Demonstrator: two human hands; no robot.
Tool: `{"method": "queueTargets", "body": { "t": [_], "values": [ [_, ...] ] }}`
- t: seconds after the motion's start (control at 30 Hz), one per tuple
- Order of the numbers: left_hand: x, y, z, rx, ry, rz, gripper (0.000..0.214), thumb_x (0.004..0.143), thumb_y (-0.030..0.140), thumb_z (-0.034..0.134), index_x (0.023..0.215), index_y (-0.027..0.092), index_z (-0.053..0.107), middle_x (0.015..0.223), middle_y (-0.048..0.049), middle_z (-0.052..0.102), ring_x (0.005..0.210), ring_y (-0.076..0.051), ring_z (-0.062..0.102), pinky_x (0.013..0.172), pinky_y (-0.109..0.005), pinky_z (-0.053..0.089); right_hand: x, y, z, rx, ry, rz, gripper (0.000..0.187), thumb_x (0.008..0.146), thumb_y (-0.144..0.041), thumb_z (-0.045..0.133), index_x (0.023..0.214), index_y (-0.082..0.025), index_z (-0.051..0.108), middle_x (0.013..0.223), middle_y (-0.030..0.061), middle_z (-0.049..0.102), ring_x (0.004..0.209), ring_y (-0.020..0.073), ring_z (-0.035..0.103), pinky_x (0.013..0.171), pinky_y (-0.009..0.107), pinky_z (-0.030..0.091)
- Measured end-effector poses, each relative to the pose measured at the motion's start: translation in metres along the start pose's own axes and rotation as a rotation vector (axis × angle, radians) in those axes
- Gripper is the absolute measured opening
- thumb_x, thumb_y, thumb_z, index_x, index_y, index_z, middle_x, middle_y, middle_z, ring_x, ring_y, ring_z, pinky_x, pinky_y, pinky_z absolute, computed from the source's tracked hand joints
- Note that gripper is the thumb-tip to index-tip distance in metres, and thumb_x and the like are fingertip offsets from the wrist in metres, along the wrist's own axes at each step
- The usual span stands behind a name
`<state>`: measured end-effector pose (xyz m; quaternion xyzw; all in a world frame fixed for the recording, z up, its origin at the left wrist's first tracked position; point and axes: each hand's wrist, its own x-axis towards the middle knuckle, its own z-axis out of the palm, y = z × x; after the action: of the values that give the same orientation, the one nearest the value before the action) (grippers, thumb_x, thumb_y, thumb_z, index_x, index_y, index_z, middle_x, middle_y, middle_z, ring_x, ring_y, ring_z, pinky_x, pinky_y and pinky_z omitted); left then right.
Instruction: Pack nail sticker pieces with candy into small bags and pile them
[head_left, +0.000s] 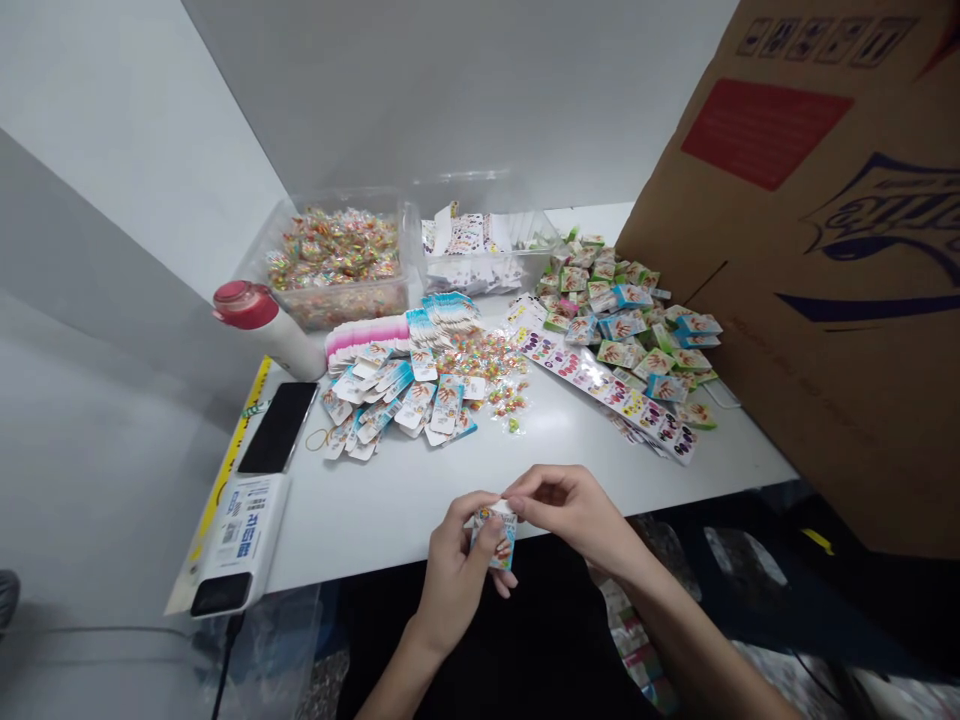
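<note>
White table (390,510), packet (504,540) roughly upright

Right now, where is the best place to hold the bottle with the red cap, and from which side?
Probably the white body, from above on the near side. The bottle lies on its side, so the fingers can wrap its round middle. The red cap is narrower, and the pink-edged cards crowd the far end.

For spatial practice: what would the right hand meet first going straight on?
The right hand would probably meet the small white-and-blue printed card packet, which the left hand also holds.
</note>
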<state>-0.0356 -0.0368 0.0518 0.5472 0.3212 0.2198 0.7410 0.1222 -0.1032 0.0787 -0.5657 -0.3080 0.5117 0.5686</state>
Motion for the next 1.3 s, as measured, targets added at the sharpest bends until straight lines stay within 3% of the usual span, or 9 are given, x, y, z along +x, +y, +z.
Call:
{"method": "queueTargets", "body": {
  "t": [0.23,0.47,0.63,0.77,0.87,0.97,1.1,1.3],
  "values": [
    [0.0,-0.001,-0.003,-0.002,-0.052,0.044,0.024,0.091,0.045,0.053,0.097,0.021,0.051,0.077,0.0042,0.058,0.045,-0.008,0.063,0.038,-0.017,0.05,-0.003,-0.005,0.002,-0.202,0.026,-0.078,0.019,0.082,-0.035,0.069,0.079,-0.016,0.069,0.08,0.0046,0.07,0.072,0.0157,0.061,0.068,0.027,0.047],
    [0.0,-0.002,-0.003,0.013,0.007,-0.021,0.029,0.091,0.045,0.053,0.108,0.024,0.043,0.076,0.0048,0.06,0.043,-0.01,0.063,0.038,-0.02,0.053,-0.008,-0.014,-0.003,-0.509,-0.084,-0.259,0.013,0.087,-0.031,0.064,0.088,-0.019,0.07,0.088,0.0054,0.069,0.077,0.0164,0.062,0.072,0.028,0.049],
    [0.003,-0.007,0.002,0.034,0.002,-0.05,0.025,0.092,0.045,0.052,0.099,0.022,0.045,0.067,0.0064,0.057,0.043,-0.011,0.063,0.037,-0.019,0.051,-0.01,-0.013,-0.006,-0.586,-0.131,-0.241,0.016,0.086,-0.033,0.065,0.095,-0.02,0.07,0.089,0.0043,0.068,0.08,0.0164,0.062,0.073,0.027,0.049],
    [0.004,-0.013,0.004,-0.018,0.001,-0.07,0.026,0.092,0.046,0.051,0.102,0.022,0.045,0.065,0.0066,0.056,0.043,-0.012,0.063,0.037,-0.019,0.051,-0.007,-0.01,-0.007,-0.533,-0.139,-0.179,0.016,0.089,-0.033,0.062,0.089,-0.019,0.07,0.084,0.0033,0.069,0.076,0.0156,0.063,0.072,0.026,0.05],
    [0.008,-0.008,-0.001,-0.143,-0.091,-0.051,0.049,0.085,0.046,0.063,0.124,0.028,0.041,0.099,-0.0027,0.063,0.056,-0.014,0.069,0.052,-0.03,0.06,-0.002,-0.006,-0.009,-0.405,-0.043,-0.126,0.018,0.086,-0.034,0.066,0.096,-0.019,0.069,0.085,0.0032,0.07,0.078,0.0161,0.064,0.073,0.027,0.05],
    [0.013,0.002,-0.012,-0.166,-0.226,-0.063,0.084,0.069,0.034,0.082,0.138,0.035,0.035,0.128,-0.0082,0.055,0.08,-0.019,0.072,0.074,-0.035,0.061,0.004,-0.002,-0.011,-0.191,0.019,-0.079,0.029,0.081,-0.034,0.072,0.106,-0.02,0.068,0.091,0.0039,0.07,0.084,0.0165,0.064,0.078,0.028,0.05],
    [0.021,0.011,-0.025,0.038,-0.229,-0.02,0.075,0.064,0.024,0.086,0.13,0.027,0.049,0.115,-0.0053,0.066,0.094,-0.021,0.067,0.083,-0.03,0.055,0.006,0.001,-0.008,-0.073,0.017,-0.056,0.021,0.082,-0.034,0.07,0.095,-0.017,0.072,0.093,0.0055,0.072,0.087,0.017,0.065,0.079,0.028,0.05],
    [0.026,0.002,-0.023,0.183,-0.263,0.136,0.072,0.059,0.028,0.088,0.12,0.027,0.051,0.109,-0.0014,0.068,0.093,-0.02,0.065,0.081,-0.028,0.052,0.0,0.009,-0.008,-0.025,0.005,-0.04,0.019,0.08,-0.031,0.073,0.09,-0.017,0.065,0.084,0.002,0.068,0.075,0.0136,0.061,0.067,0.025,0.047]
  ]
}}
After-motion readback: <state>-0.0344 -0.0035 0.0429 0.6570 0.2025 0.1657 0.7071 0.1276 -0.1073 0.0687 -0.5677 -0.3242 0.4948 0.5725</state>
